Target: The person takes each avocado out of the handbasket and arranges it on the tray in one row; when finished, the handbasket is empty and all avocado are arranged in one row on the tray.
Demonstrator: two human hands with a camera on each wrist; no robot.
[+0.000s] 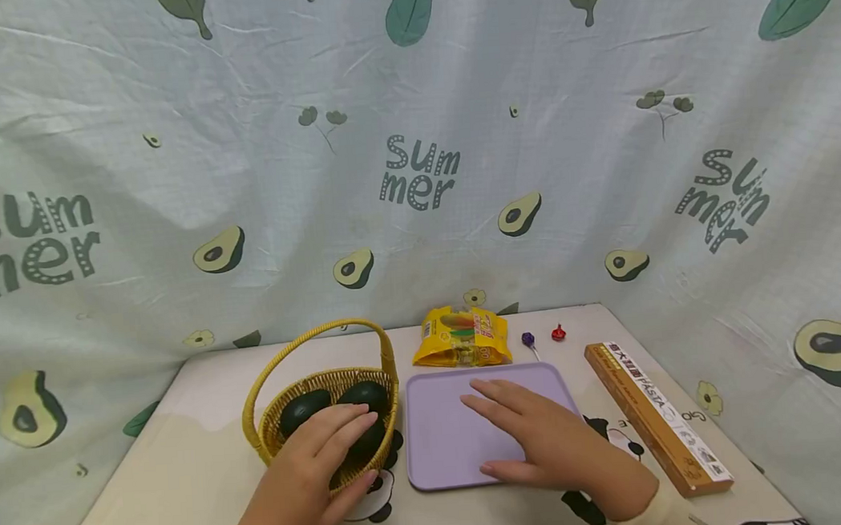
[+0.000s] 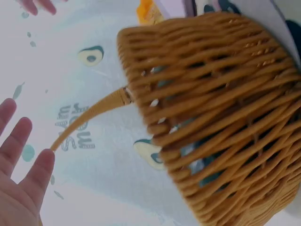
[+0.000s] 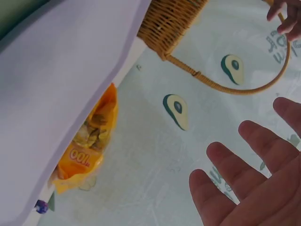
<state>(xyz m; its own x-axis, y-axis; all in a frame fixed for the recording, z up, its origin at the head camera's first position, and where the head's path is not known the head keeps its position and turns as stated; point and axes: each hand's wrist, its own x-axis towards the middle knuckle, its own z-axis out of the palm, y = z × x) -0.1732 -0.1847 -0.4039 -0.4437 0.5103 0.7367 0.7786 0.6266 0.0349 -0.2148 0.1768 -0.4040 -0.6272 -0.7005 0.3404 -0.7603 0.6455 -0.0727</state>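
Observation:
A yellow wicker basket [image 1: 272, 440] with a tall handle [image 1: 316, 331] stands left of centre and holds dark green avocados [image 1: 303, 408]. My left hand [image 1: 334, 444] reaches over the basket's near rim, its straight fingers lying on or just above the avocados. In the left wrist view the basket [image 2: 221, 117] fills the right side and my left hand's fingers [image 2: 23, 155] are spread straight. My right hand [image 1: 517, 425] lies flat, palm down, on a lilac tray [image 1: 439, 446] next to the basket. The right wrist view shows the tray [image 3: 61, 80] and open right hand [image 3: 244, 188].
A yellow snack bag [image 1: 461, 338] lies behind the tray, with a purple lollipop [image 1: 528, 340] and a red one [image 1: 558, 333] to its right. A long brown box [image 1: 654, 417] lies along the table's right edge. An avocado-print cloth [image 1: 415, 174] hangs behind.

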